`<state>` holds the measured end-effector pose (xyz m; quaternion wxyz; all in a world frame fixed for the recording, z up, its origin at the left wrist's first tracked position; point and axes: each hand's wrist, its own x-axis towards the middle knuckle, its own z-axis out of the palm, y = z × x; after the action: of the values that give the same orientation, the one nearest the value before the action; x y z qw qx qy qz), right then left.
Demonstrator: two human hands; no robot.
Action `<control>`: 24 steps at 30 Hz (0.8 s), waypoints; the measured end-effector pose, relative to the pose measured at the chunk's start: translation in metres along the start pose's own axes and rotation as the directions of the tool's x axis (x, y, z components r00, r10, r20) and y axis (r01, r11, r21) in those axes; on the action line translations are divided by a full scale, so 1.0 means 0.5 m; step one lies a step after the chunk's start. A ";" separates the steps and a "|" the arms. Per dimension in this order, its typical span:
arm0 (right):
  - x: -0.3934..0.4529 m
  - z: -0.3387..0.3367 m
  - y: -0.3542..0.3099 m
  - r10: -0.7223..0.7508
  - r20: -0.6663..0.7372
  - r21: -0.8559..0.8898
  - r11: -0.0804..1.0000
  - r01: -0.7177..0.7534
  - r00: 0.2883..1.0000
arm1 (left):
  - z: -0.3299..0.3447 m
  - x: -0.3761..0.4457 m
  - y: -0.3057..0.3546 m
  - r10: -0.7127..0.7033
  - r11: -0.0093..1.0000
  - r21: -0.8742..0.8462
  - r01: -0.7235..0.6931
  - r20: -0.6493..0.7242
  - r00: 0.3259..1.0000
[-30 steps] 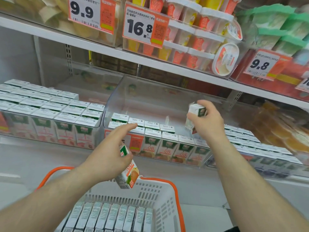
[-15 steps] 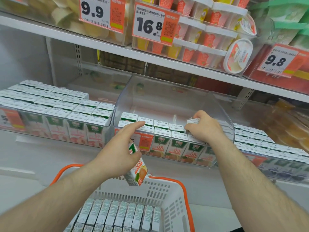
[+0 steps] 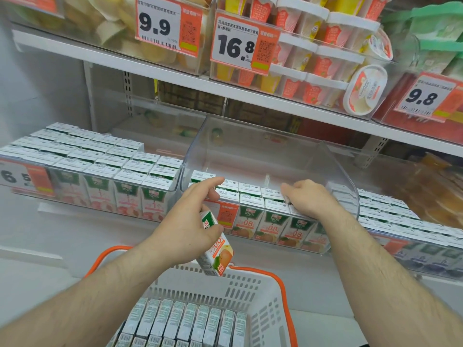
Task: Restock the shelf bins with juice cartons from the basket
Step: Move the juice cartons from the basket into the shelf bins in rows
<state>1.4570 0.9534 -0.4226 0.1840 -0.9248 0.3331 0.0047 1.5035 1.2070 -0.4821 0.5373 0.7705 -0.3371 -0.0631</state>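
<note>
**At the middle shelf bin: one carton in hand, one hand on the stocked row**

At the front edge of the middle clear bin (image 3: 335, 169), my left hand (image 3: 185, 229) holds one orange juice carton (image 3: 217, 249). The carton is tilted, top toward the bin and base hanging over the far rim of the white basket (image 3: 260, 296). My thumb and lower fingers curl round its upper part; my index finger points straight out toward the bin's front left corner.

My right hand (image 3: 308, 199) is inside the same bin, palm down on the tops of the stocked cartons (image 3: 273, 221) near the front right corner. Its fingers are bent, with the tips pressing on the carton tops. I cannot tell whether they pinch a carton, since the knuckles cover the contact.

The stocked cartons fill two or three rows along the front wall of the middle bin; the rear of that bin is bare clear plastic. The basket sits below both forearms, with more cartons (image 3: 190, 324) packed upright in rows, tops up. Its orange handle (image 3: 283, 289) arches across the far rim.

The left bin (image 3: 172, 189) stands just beside the middle one and is packed with green-and-white cartons. The right bin (image 3: 400, 216) holds more cartons; its far end is cut off by the picture's edge. The price label on the left bin is also cut off. The carton beneath my right palm is hidden. The print on the carton tops is too small to read. The upper shelf (image 3: 250, 95) carries cups and price tags.
</note>
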 end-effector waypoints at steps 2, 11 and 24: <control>-0.013 -0.008 -0.009 -0.001 0.069 -0.028 1.000 0.003 0.998 | -0.001 0.001 0.001 -0.005 1.000 -0.011 0.005 0.007 1.000; -0.061 -0.002 -0.022 -0.294 -0.478 -0.013 0.945 0.328 0.827 | -0.010 -0.009 0.049 0.093 0.980 -0.171 -0.098 -0.039 0.995; -0.201 0.111 -0.086 -0.650 -0.269 0.331 0.630 0.702 0.711 | -0.020 -0.016 0.079 0.426 0.905 0.094 -0.415 -0.189 0.885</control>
<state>1.4116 1.0649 -0.4468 0.3406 -0.9198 -0.0347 -0.1919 1.4839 1.2116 -0.4456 0.5501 0.6949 -0.4405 0.1431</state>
